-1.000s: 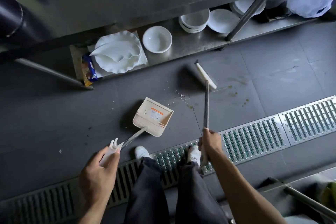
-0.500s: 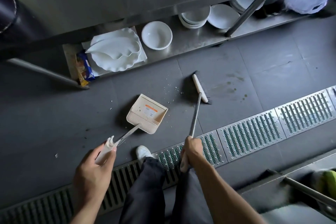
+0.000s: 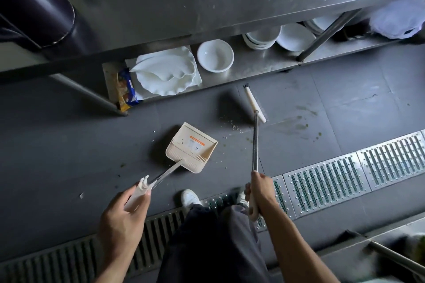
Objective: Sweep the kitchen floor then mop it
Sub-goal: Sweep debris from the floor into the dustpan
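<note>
My left hand (image 3: pixel 124 216) grips the white handle of a beige dustpan (image 3: pixel 192 146), whose pan rests on the dark tiled floor (image 3: pixel 69 149) in front of my feet. My right hand (image 3: pixel 261 192) grips the metal pole of a broom; the broom's cream head (image 3: pixel 254 103) lies on the floor to the right of and beyond the pan, close to the low shelf. Small pale crumbs (image 3: pixel 234 126) are scattered between broom head and dustpan. Greenish smears (image 3: pixel 301 125) mark the tile right of the broom.
A steel table's low shelf (image 3: pixel 253 65) holds white plates (image 3: pixel 165 76), bowls (image 3: pixel 215 55) and a snack packet (image 3: pixel 126 89). Its legs (image 3: pixel 326 34) reach the floor. A metal drain grate (image 3: pixel 345 177) runs diagonally under my shoes. Another metal leg (image 3: pixel 395 257) stands at the bottom right.
The broom head moved away from me, back toward the shelf, after being drawn closer half a second ago. The dustpan stays in about the same place.
</note>
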Tool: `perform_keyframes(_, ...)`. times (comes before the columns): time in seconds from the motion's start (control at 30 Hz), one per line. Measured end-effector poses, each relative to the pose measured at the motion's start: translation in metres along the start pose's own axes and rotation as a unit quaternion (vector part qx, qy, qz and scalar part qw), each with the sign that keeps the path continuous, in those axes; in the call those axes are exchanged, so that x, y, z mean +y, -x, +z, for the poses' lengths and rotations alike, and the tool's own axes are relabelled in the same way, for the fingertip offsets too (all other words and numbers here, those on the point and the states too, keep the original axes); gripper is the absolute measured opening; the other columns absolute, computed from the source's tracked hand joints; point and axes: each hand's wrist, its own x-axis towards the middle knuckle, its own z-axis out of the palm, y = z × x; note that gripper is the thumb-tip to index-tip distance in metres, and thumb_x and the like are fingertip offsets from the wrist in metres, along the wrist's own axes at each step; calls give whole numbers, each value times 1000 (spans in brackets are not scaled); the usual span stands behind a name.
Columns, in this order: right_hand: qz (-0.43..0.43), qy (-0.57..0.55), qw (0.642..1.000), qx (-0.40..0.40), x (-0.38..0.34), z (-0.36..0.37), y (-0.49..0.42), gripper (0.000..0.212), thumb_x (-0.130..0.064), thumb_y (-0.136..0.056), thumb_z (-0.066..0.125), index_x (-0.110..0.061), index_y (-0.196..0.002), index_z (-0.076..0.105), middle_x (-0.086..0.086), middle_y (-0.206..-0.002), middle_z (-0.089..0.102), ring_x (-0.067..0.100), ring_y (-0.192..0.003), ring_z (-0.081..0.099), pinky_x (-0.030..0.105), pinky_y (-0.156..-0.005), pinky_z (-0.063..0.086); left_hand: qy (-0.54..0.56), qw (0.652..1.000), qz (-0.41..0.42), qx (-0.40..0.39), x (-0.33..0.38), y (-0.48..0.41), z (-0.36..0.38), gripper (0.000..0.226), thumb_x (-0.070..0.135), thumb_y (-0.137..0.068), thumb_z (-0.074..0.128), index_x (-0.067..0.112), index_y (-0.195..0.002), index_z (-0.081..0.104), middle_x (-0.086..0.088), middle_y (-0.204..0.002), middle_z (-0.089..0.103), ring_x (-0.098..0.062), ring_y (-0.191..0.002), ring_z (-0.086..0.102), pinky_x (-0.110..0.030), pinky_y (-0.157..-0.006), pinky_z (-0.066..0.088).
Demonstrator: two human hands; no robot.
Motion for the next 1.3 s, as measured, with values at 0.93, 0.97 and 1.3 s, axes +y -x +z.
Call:
perform_keyframes(0.93,-51,129,986,-89,27,-9,31,32,-17,-95,45,-7,-67,55,7,-49,55,23,-40,54,32,-47,47,29,984,-123,129,-16,52,-24,45,63,-84,70,28,-113,74,-1,-79,72,-31,-74,66,-42,-68,55)
perform_keyframes(0.97,-49,134,987,-77,24,-12,25,32,-18,-94,45,-6,-67,56,9,-50,57,24,-41,55,33,-47,47,30,983,-124,131,-19,51,-28,46,63,-84,70,28,-113,74,-2,-80,73,-32,-75,66,-42,-69,55)
perform_keyframes(1.3,36,158,984,-71,75,107,58,31,-24,-88,50,-2,-72,64,13,-61,65,28,-56,65,41,-58,57,61,983,-136,111,-91,8,-80,57,70,-77,66,25,-113,74,-6,-77,71,-32,-76,65,-39,-71,50)
